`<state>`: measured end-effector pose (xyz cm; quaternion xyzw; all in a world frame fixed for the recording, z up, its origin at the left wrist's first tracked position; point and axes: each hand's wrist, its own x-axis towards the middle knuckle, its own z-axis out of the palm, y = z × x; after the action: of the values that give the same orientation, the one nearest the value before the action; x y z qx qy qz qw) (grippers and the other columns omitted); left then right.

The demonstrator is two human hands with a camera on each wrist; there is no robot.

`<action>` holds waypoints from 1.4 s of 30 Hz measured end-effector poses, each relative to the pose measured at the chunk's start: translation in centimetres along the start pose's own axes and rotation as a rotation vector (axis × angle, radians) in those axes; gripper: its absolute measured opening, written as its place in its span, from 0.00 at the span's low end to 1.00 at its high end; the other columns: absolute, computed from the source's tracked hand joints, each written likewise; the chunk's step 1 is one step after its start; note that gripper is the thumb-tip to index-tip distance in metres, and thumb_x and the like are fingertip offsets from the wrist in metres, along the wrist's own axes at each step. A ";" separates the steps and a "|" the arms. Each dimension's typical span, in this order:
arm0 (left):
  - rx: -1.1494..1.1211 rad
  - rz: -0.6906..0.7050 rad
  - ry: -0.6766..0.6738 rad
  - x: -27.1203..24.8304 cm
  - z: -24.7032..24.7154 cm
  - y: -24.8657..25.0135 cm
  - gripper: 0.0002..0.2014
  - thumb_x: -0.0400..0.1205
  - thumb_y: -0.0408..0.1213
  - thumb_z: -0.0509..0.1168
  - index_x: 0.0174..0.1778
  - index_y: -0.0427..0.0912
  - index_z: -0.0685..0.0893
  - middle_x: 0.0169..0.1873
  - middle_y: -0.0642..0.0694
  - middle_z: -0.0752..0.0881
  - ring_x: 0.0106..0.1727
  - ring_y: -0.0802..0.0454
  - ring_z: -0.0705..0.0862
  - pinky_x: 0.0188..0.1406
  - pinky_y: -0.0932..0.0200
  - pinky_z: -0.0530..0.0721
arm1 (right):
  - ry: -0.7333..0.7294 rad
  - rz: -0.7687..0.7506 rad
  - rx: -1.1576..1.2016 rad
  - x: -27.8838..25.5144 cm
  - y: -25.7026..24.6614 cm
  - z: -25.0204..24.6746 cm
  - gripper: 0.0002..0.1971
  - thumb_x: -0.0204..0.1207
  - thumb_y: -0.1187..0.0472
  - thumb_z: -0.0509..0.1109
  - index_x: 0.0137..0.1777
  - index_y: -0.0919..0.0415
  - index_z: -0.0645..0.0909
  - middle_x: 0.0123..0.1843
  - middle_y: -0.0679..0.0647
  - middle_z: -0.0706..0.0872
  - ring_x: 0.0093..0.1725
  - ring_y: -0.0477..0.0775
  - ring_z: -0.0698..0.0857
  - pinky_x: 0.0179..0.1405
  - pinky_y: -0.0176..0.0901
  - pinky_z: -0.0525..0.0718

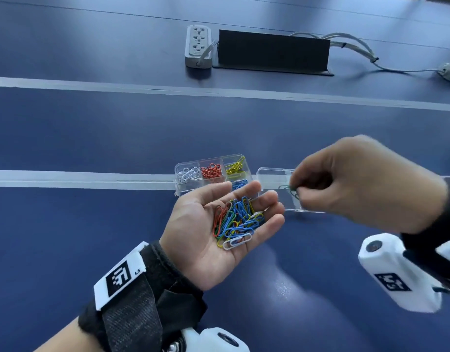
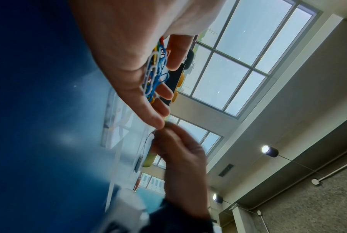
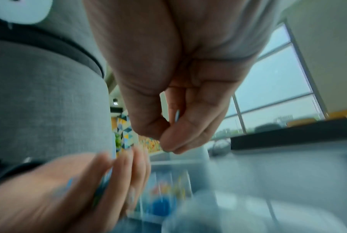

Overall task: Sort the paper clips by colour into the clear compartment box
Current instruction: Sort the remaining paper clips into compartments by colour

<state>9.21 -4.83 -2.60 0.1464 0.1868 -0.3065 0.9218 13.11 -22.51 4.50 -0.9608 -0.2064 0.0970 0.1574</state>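
Note:
My left hand [image 1: 219, 224] lies palm up over the table with its fingers relaxed, carrying a heap of mixed paper clips [image 1: 236, 222] in blue, red, green, yellow and white. Just beyond it stands the clear compartment box [image 1: 183, 165], with white clips [image 1: 189, 173], red clips [image 1: 211, 170], yellow clips [image 1: 235, 166] and blue clips [image 1: 239, 184] in separate cells. The box's open lid [image 1: 272, 174] lies to the right. My right hand [image 1: 345, 184] hovers over the lid and pinches a green paper clip [image 1: 291, 191] between thumb and fingertips [image 3: 169, 141]. The box's near cells are hidden by my left fingers.
Two pale tape stripes [image 1: 79, 177] cross the blue table. Far back sit a white power strip [image 1: 198, 45], a black upright flap [image 1: 273, 50] and grey cables [image 1: 358, 49]. Windows and ceiling lamps show in the wrist views.

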 end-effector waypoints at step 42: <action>-0.109 -0.084 -0.038 0.1 -0.1 -1.0 0.17 0.74 0.36 0.58 0.45 0.29 0.87 0.47 0.24 0.86 0.46 0.28 0.86 0.47 0.37 0.84 | -0.322 0.018 0.614 2.4 -2.7 0.4 0.13 0.63 0.66 0.53 0.28 0.53 0.78 0.21 0.46 0.73 0.20 0.49 0.73 0.22 0.35 0.73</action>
<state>8.66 -5.66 -2.90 0.0822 0.1915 -0.3368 0.9182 14.18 -19.02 4.72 -0.8428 -0.1811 0.3064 0.4038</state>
